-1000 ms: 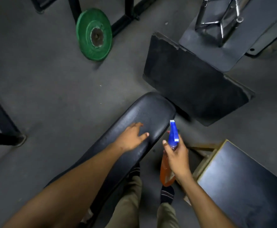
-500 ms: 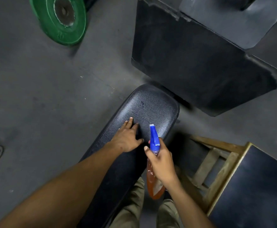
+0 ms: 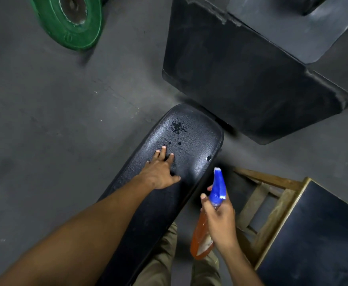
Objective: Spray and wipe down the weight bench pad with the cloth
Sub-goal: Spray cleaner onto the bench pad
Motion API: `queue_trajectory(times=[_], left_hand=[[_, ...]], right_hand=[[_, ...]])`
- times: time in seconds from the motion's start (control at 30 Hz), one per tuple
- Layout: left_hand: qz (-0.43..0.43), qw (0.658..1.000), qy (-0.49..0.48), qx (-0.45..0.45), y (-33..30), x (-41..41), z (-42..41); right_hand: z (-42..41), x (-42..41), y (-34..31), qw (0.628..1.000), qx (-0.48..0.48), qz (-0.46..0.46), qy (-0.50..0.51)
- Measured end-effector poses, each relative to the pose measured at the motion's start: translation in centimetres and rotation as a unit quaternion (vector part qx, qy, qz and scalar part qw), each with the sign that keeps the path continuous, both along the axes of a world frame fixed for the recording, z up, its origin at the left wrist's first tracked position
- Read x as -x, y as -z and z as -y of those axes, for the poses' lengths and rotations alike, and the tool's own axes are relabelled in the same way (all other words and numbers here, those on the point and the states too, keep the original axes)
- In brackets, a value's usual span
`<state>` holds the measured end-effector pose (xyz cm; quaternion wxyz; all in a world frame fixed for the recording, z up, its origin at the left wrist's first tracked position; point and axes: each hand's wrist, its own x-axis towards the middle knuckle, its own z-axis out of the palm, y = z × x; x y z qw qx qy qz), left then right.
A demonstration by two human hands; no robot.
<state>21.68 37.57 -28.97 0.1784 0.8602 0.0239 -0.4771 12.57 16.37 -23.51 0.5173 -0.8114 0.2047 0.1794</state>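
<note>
The black weight bench pad [image 3: 191,145] runs from the bottom centre of the view up toward 1 o'clock, its rounded end stopping just short of a large black padded block [image 3: 241,79] on the floor. Wet spots show on the pad: a dark cluster of droplets [image 3: 177,127] near its far end, two small drops closer in, and one more by its right edge.

The left hand [image 3: 158,172] lies flat and open on the pad, palm down, fingers spread and pointing toward 12 o'clock, with the thumb out to the right. Nothing shows beneath or in it; no cloth can be made out anywhere in view.

The right hand [image 3: 220,221] is at 5 o'clock from the left, off the pad's right edge and apart from it. It is wrapped around the neck of a spray bottle [image 3: 203,238] filled with orange liquid, the index finger curled at the front of the blue trigger head [image 3: 218,186], whose nozzle points toward 12 o'clock, at the pad's far end.

A green weight plate [image 3: 74,23] sits on the grey floor [image 3: 45,120] at 11 o'clock, blurred. At 4 o'clock stands a wooden-framed stool [image 3: 272,205] with a dark top. Olive trouser legs [image 3: 164,263] show at the bottom edge, between the pad and the bottle.
</note>
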Motion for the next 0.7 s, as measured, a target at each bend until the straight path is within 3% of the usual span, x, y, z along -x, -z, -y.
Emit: queue_trajectory(times=[0.4, 0.5, 0.63, 0.7], left_hand=[[0.083, 0.992, -0.094, 0.008, 0.7, 7.5, -2.9], [0.078, 0.991, -0.107, -0.015, 0.5, 9.8, -4.3], [0.064, 0.993, -0.104, -0.001, 0.4, 11.3, -4.8], [0.058, 0.992, -0.113, 0.012, 0.5, 11.1, -4.8]], right_hand=[[-5.5, 2.4, -1.4, 0.992, -0.039, -0.007, -0.119], [-5.6, 3.1, -1.0, 0.996, -0.011, 0.003, -0.086], [-4.0, 4.0, -0.2, 0.999, 0.009, -0.012, 0.030], [-3.2, 4.6, 0.0, 0.999, 0.018, -0.008, 0.026]])
